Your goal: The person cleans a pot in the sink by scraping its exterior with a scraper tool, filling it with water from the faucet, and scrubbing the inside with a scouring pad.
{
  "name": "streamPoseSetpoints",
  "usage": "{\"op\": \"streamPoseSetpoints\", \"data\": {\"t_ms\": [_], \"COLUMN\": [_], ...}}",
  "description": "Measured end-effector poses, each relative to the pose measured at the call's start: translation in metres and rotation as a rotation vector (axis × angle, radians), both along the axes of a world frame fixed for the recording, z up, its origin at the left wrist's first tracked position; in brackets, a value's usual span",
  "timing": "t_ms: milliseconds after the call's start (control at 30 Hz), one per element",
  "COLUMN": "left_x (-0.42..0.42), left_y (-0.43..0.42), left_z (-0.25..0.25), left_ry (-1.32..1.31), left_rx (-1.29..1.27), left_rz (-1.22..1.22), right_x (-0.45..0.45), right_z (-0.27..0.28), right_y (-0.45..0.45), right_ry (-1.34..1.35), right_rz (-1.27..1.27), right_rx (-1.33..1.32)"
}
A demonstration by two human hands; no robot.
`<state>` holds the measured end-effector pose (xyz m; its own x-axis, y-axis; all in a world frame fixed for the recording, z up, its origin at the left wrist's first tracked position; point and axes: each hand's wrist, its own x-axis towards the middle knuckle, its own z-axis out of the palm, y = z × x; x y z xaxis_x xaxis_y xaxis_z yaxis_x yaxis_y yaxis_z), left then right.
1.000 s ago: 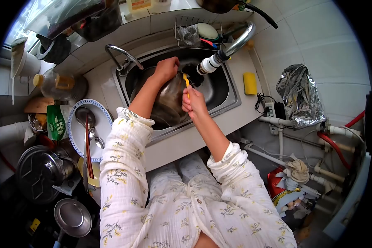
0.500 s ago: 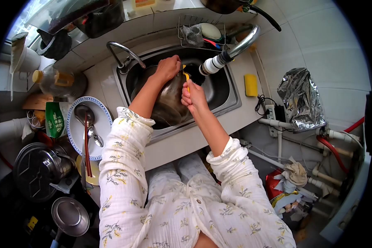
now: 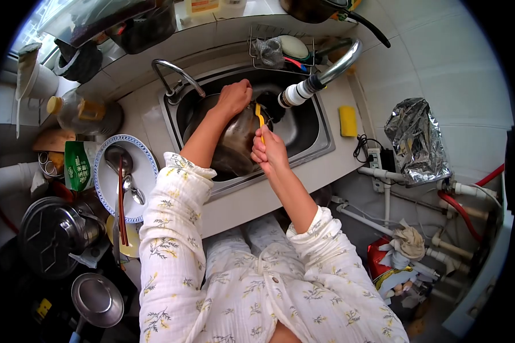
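In the sink (image 3: 324, 137) lies a large, dull metal pan (image 3: 238, 137), tilted, its inner side brown and shiny. My left hand (image 3: 234, 98) is closed on the pan's far rim, fingers curled over the edge. Wrapped in the fingers of my right hand (image 3: 270, 150) is a yellow-handled brush (image 3: 261, 116); its head is at the pan's right edge, and its bristles are hard to make out. The pan's lower part is hidden by my left forearm and the basin.
Two taps, one slim (image 3: 180, 71) and one thick with a white nozzle (image 3: 294, 94), reach over the basin. A yellow sponge (image 3: 347, 120) sits to its right. Leftward are a blue-rimmed dish (image 3: 104, 188) with spoons and chopsticks (image 3: 121, 206), and a bottle (image 3: 86, 114).
The yellow brush and my right hand have shifted slightly toward me along the pan's edge. My left hand keeps its place on the rim.
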<state>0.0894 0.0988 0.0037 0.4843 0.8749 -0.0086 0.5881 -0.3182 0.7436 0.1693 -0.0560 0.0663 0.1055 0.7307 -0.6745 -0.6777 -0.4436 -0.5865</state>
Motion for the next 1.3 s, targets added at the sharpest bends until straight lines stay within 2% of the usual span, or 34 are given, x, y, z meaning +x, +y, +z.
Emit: {"op": "streamPoseSetpoints", "data": {"t_ms": [200, 333, 500, 633, 767, 900, 1100, 1300], "left_x": [-0.004, -0.002, -0.004, -0.003, -0.003, -0.005, -0.008, -0.007], "left_y": [-0.003, -0.001, -0.003, 0.001, -0.001, 0.003, -0.001, -0.002], "left_z": [0.001, 0.001, -0.001, 0.0, -0.003, 0.0, -0.003, 0.001], "left_ry": [0.012, 0.011, 0.043, 0.024, 0.047, 0.065, 0.078, 0.045], "left_rx": [-0.01, 0.007, -0.033, -0.016, -0.006, -0.034, -0.04, -0.006], "left_rz": [-0.003, -0.004, 0.0, 0.005, 0.01, 0.001, 0.013, 0.018], "right_x": [0.013, 0.001, 0.014, 0.003, 0.019, 0.009, 0.02, 0.024], "right_z": [-0.008, 0.0, -0.016, -0.001, -0.024, -0.008, -0.02, -0.016], "right_y": [0.015, -0.026, 0.008, -0.031, 0.015, -0.013, 0.02, -0.01], "right_ry": [-0.049, -0.053, -0.058, -0.05, -0.04, -0.012, 0.007, -0.023], "right_rz": [-0.011, -0.002, -0.07, -0.007, -0.04, 0.012, 0.01, 0.043], "right_rx": [0.036, -0.024, 0.019, -0.04, 0.035, -0.02, 0.025, -0.045]}}
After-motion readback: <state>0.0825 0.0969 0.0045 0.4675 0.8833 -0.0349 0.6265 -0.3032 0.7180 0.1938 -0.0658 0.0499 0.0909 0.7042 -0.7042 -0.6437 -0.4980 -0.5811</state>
